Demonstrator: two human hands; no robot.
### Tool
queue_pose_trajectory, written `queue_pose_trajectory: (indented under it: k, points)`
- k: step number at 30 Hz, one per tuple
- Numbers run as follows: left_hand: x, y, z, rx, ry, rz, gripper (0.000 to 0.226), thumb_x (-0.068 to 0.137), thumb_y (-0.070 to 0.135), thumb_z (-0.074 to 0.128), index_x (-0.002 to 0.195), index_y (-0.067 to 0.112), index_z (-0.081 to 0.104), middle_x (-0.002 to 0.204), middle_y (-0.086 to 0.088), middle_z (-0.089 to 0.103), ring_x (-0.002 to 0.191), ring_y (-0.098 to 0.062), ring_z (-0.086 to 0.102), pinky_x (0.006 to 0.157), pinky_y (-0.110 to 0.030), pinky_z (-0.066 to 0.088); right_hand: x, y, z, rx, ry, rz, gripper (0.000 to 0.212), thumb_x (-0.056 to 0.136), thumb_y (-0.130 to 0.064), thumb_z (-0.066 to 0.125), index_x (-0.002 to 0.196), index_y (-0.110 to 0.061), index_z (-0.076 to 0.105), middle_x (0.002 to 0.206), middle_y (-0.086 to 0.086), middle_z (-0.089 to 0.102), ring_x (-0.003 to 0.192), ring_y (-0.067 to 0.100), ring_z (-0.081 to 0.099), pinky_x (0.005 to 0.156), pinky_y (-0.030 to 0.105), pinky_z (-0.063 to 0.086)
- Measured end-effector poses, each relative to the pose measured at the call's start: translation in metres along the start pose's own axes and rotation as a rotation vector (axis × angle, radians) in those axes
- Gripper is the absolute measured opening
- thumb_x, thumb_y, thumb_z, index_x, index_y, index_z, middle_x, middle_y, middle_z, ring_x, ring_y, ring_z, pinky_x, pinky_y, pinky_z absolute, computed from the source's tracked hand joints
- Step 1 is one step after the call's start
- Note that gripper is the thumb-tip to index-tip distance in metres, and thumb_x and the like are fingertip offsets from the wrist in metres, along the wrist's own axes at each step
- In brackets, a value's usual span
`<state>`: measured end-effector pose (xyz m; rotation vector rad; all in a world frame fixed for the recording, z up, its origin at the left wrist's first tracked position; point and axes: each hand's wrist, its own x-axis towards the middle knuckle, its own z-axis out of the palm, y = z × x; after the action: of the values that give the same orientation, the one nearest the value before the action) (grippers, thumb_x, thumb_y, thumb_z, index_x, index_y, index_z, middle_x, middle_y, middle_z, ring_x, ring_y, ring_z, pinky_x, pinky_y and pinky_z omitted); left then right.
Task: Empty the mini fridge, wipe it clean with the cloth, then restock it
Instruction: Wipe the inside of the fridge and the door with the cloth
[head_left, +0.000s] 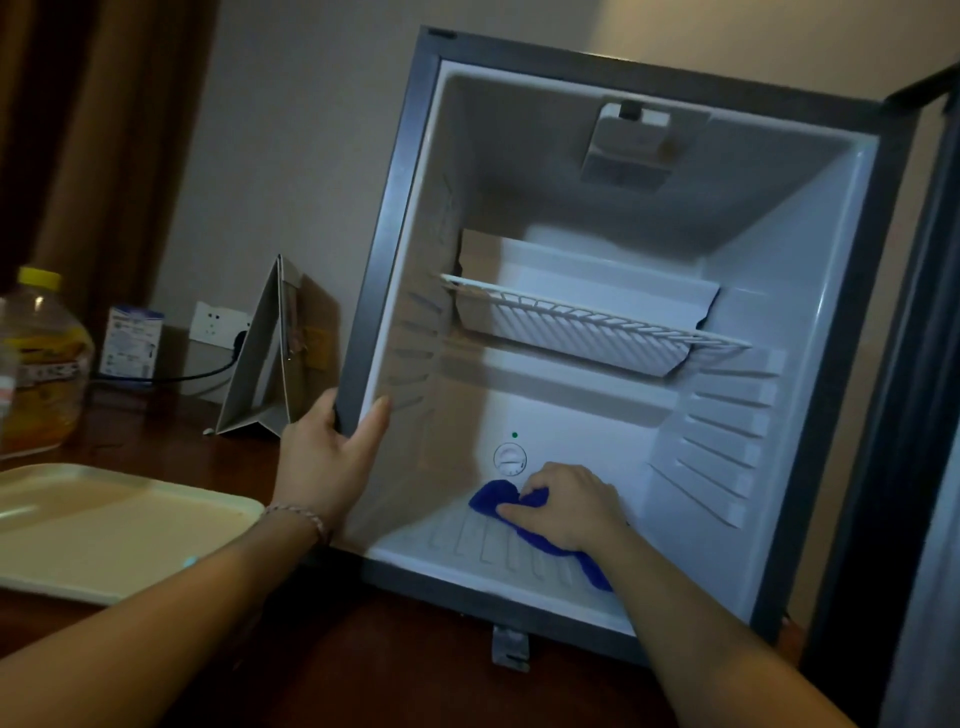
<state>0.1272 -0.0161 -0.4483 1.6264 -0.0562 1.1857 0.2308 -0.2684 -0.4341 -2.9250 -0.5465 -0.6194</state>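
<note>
Our right hand (569, 506) grips one blue cloth (493, 501) below one wire shelf (592, 317); our left hand (332, 457) grips one mini fridge (387, 218) edge

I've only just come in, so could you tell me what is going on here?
A person is wiping the mini fridge, which stands open and emptied. The right hand presses a blue cloth on the fridge floor, and the left hand grips the front left edge. A bottle and a tray sit beside it.

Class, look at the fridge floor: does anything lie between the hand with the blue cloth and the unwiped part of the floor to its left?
Nothing visible does. The right hand presses the blue cloth on the fridge floor, whose ribbed surface lies bare.
</note>
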Motion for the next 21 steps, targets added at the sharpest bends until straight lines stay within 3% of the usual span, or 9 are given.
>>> queue_pose_trajectory:
  k: [4,7,12,16,19,21]
  points:
    - [-0.001,-0.001,0.000,0.005,-0.010,-0.004,0.013,0.092,0.044,0.063,0.101,0.036,0.059,0.088,0.016,0.068,0.076,0.006,0.067,0.064,-0.017,0.055,0.011,-0.011,0.006,0.229,0.160,-0.006,0.038,0.078,-0.064,0.070,0.082,-0.026,0.074,0.089,-0.009,0.064,0.083,0.013,0.061,0.075,0.033,0.053]
    - [-0.001,0.001,0.001,0.034,-0.014,0.016,0.011,0.091,0.043,0.064,0.093,0.043,0.053,0.085,0.014,0.068,0.075,0.002,0.068,0.065,-0.022,0.058,0.030,-0.028,-0.005,0.482,0.392,0.034,0.037,0.078,-0.055,0.076,0.075,-0.018,0.072,0.085,-0.007,0.062,0.081,0.017,0.061,0.066,0.030,0.047]
    - [0.002,0.001,0.001,0.062,0.000,0.037,0.011,0.091,0.039,0.063,0.098,0.033,0.057,0.083,0.004,0.071,0.074,0.001,0.070,0.057,-0.016,0.056,0.065,-0.058,-0.034,0.574,0.713,0.048,0.033,0.076,-0.061,0.072,0.065,-0.030,0.063,0.082,-0.008,0.059,0.087,0.028,0.061,0.074,0.039,0.052]
    - [0.002,-0.001,0.002,0.101,0.010,0.064,0.018,0.091,0.041,0.062,0.099,0.025,0.061,0.078,0.004,0.071,0.068,-0.001,0.070,0.056,-0.020,0.057,0.067,-0.067,-0.033,0.456,0.721,0.063,0.032,0.081,-0.060,0.068,0.080,-0.028,0.071,0.098,-0.006,0.064,0.098,0.030,0.055,0.085,0.045,0.048]
    - [0.003,-0.001,0.004,0.110,0.034,0.073,0.015,0.092,0.035,0.064,0.094,0.020,0.062,0.063,0.010,0.066,0.055,0.005,0.063,0.049,-0.010,0.046,0.070,-0.071,-0.038,0.365,0.682,0.048,0.034,0.085,-0.062,0.063,0.088,-0.030,0.072,0.107,-0.008,0.063,0.106,0.030,0.051,0.091,0.046,0.042]
    - [0.003,0.001,0.004,0.098,0.038,0.067,0.013,0.093,0.033,0.064,0.095,0.020,0.062,0.068,0.010,0.067,0.060,0.006,0.064,0.050,-0.009,0.047,0.071,-0.077,-0.037,0.274,0.651,0.045,0.035,0.087,-0.062,0.058,0.097,-0.031,0.072,0.115,-0.006,0.061,0.114,0.031,0.047,0.093,0.047,0.036]
